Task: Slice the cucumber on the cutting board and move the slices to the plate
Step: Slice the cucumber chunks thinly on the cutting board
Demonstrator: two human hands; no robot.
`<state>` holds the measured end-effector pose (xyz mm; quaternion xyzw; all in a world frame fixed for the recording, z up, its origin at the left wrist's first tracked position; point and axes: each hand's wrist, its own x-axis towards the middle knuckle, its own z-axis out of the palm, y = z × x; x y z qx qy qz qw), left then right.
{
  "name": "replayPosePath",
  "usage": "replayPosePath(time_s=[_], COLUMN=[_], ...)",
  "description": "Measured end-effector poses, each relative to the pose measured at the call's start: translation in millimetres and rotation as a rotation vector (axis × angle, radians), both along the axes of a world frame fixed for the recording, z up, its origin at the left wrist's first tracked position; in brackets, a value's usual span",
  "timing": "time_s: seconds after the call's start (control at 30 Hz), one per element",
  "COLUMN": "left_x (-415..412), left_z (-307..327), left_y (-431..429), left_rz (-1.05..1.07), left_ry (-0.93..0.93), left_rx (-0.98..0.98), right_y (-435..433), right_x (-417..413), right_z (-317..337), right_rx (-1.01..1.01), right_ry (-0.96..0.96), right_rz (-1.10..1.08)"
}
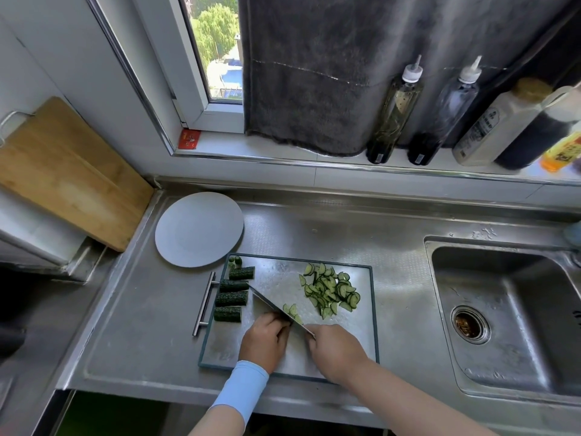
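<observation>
Right hand (333,350) grip clamped on a broad steel knife (276,309); left hand (264,338) curled beside it, grip hidden. On the steel cutting board (361,335), heaped pale-green cucumber slices (330,291) and four uncut dark cucumber chunks (231,298). Round grey plate (198,229) holds none yet.

L forearm: light-blue close-fitting fabric arm sleeve (242,391), smooth, cuff ending at wrist. L hand (264,341) bare. R hand (334,350) and forearm bare.
</observation>
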<state>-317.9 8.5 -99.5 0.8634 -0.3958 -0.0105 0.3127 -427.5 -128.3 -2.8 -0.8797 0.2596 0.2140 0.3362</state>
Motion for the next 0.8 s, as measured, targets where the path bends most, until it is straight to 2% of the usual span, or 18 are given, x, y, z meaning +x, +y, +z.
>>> replayPosePath(time_s=[0.57,0.8], left_x=[3,1], left_z=[3,2], left_y=[-1,1], left_rz=[0.019,0.015], left_ry=[0.038,0.045], left_rx=[0.056,0.01], right_y=[-5,-5], right_x=[-37,-27], right_z=[10,11], right_rx=[-0.057,0.016], right_ry=[-0.05,0.008], right_rz=[-0.002,-0.001])
